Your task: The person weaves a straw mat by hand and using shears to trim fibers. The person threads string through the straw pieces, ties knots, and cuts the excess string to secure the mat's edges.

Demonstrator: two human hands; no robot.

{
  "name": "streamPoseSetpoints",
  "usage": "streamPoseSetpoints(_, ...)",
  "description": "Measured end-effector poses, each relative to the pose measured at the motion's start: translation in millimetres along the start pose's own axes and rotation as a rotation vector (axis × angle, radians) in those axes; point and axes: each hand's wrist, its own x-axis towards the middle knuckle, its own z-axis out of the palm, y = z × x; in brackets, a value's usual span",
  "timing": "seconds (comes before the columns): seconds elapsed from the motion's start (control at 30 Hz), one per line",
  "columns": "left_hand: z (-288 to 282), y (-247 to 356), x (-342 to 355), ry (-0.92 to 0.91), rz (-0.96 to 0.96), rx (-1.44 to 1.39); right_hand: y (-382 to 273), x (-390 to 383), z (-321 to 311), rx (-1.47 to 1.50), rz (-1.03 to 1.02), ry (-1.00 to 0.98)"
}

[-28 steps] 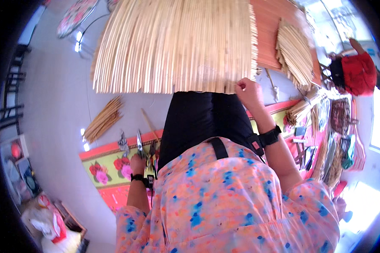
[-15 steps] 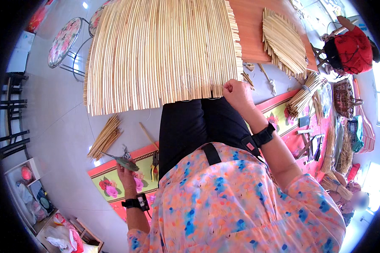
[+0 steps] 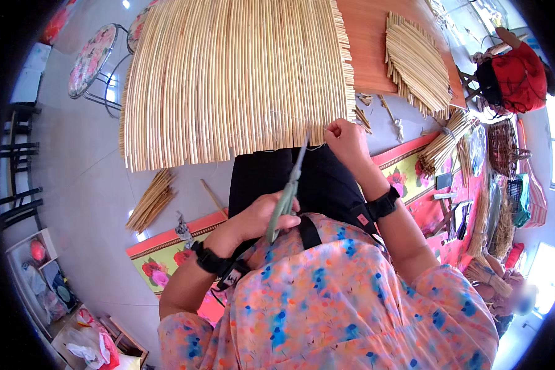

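A large mat of pale straight stalks (image 3: 228, 80), laid side by side, spreads in front of me with its near edge over my lap. My left hand (image 3: 262, 216) is wrapped round the handles of green-handled scissors (image 3: 291, 182). Their narrow blades look together and point up at the mat's near edge, right of its middle. Just right of the tips, my right hand (image 3: 349, 142) is closed in a pinch at the mat's corner. A thin pale thread (image 3: 316, 148) runs from the mat's edge to those fingers.
A smaller leaf-shaped stalk mat (image 3: 418, 65) lies on the brown table (image 3: 367, 37). Bundled stalks (image 3: 445, 140) rest at right on a flowered cloth, with a wicker basket (image 3: 502, 148) beyond. Loose stalks (image 3: 152, 200) are at left. A person in red (image 3: 518, 77) sits far right.
My left hand has brought the scissors from the flowered cloth at left, up and right to the mat's near edge. My right hand stays pinched at the corner.
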Motion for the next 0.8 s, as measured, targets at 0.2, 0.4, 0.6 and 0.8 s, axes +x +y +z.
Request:
streamPoseSetpoints(0.2,-9,-2,20,-0.1,-0.213,-0.34,4,-1,-4,0.116,0.053,0.003)
streamPoseSetpoints(0.4,-9,-2,28,-0.152,-0.246,-0.342,11,1,-2,0.157,0.106,-0.02)
streamPoseSetpoints(0.6,-13,1,36,-0.169,-0.264,-0.333,9,1,-3,0.146,0.101,-0.018)
streamPoseSetpoints(0.8,-16,-2,43,-0.17,-0.246,-0.349,7,-1,-4,0.163,0.104,-0.022)
